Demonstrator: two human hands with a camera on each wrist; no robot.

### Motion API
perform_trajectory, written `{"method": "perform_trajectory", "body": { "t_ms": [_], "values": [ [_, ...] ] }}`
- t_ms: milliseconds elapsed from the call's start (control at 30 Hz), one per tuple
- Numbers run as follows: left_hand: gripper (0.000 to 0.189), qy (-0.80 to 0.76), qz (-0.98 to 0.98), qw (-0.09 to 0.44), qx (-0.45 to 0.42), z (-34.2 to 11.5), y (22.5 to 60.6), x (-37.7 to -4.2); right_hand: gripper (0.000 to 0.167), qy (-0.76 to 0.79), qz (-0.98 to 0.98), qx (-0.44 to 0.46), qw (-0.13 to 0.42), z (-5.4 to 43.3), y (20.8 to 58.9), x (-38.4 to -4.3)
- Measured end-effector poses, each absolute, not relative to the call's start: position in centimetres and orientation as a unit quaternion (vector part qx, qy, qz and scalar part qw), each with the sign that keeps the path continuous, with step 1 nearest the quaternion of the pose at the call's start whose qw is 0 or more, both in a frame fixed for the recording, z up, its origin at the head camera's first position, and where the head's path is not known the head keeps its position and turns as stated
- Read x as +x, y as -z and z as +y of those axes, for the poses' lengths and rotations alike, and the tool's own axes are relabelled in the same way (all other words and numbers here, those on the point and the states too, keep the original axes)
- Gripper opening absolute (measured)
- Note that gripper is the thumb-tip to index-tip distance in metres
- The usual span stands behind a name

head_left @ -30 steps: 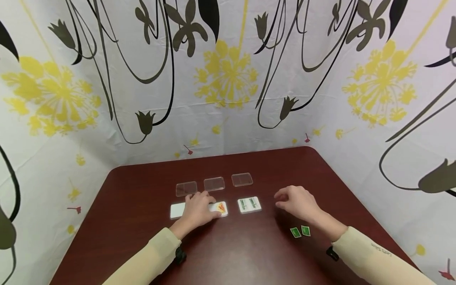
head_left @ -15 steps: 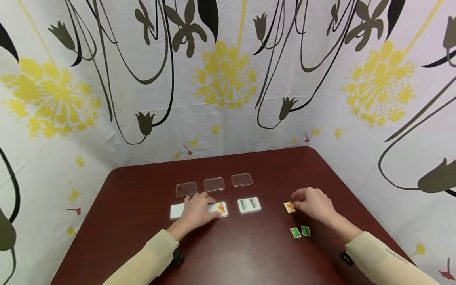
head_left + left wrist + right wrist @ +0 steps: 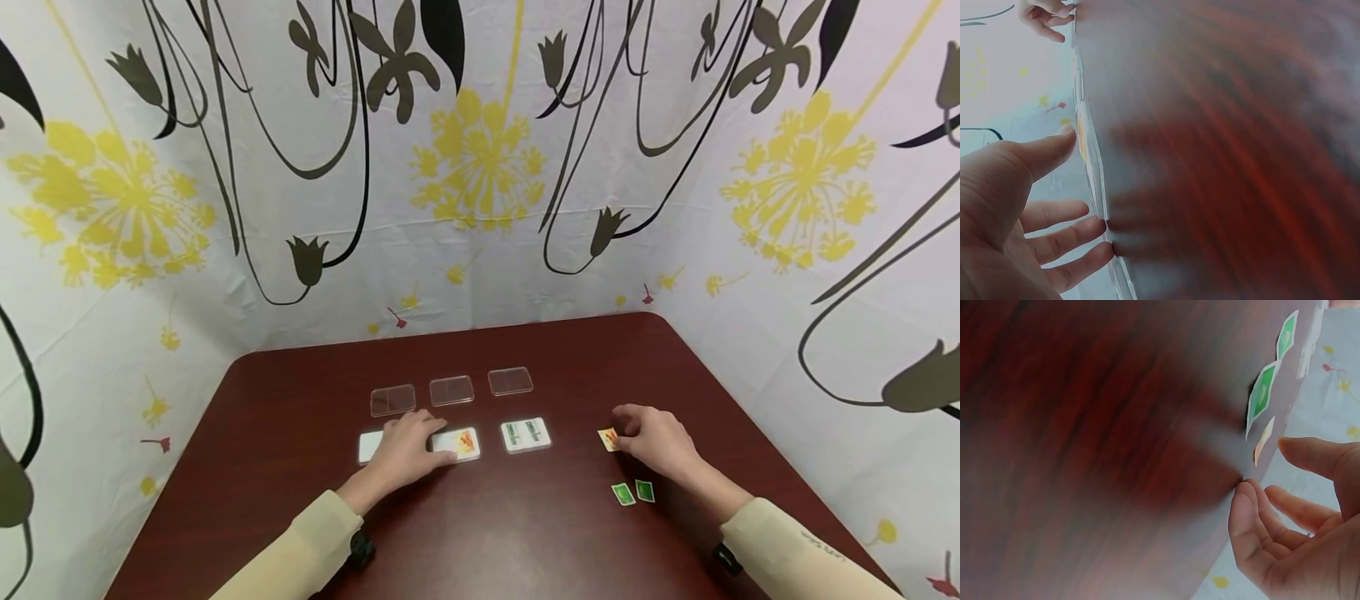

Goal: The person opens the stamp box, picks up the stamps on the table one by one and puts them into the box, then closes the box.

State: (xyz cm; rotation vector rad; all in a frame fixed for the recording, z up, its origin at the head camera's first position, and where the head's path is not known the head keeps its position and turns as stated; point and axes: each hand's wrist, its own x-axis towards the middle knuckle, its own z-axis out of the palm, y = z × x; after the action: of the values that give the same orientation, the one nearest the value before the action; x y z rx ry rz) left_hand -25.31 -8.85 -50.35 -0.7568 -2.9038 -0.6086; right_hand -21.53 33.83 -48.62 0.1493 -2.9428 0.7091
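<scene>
My left hand (image 3: 405, 450) spans the row of flat white cases, its fingers spread and loosely bent. Beside its thumb shows a case with an orange picture (image 3: 467, 442); the white case (image 3: 370, 447) further left is partly hidden by the hand. In the left wrist view, the fingertips (image 3: 1105, 250) meet the case edge. My right hand (image 3: 660, 442) rests at the right, beside a small orange-and-white paper piece (image 3: 607, 438) on the table. The right wrist view shows that orange piece (image 3: 1264, 442) lying free, with the thumb close to it and the other fingertips touching the table.
Two small green paper pieces (image 3: 633, 492) lie nearer me, below the right hand. A white case with green printing (image 3: 526, 435) sits between the hands. Three clear plastic lids (image 3: 452, 390) line the back of the dark red table (image 3: 300, 383). A patterned curtain (image 3: 480, 267) hangs behind.
My right hand moved right, and the orange piece, unseen at first, now lies on the table at its thumb. My left hand shifted slightly left, uncovering more of the orange-picture case.
</scene>
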Motion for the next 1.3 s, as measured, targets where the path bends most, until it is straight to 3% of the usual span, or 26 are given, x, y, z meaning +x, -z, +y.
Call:
{"method": "perform_trajectory", "body": {
  "t_ms": [233, 800, 1133, 1300],
  "values": [
    [0.071, 0.182, -0.95, 0.037, -0.252, -9.3, 50.1, -25.3, 0.052, -0.233, -0.968, 0.061, 0.075, 33.5, 48.9, -21.8],
    [0.074, 0.153, -0.953, 0.025, -0.259, -9.6, 50.2, -25.3, 0.045, -0.249, -0.964, 0.062, 0.072, 33.0, 49.4, -21.9],
    [0.073, 0.151, -0.951, 0.025, -0.268, -9.8, 50.4, -25.3, 0.051, -0.266, -0.959, 0.065, 0.068, 32.9, 49.6, -22.0],
    [0.072, 0.155, -0.951, 0.02, -0.268, -9.9, 50.5, -25.2, 0.037, -0.271, -0.957, 0.075, 0.073, 32.9, 49.8, -22.0]
  ]
}}
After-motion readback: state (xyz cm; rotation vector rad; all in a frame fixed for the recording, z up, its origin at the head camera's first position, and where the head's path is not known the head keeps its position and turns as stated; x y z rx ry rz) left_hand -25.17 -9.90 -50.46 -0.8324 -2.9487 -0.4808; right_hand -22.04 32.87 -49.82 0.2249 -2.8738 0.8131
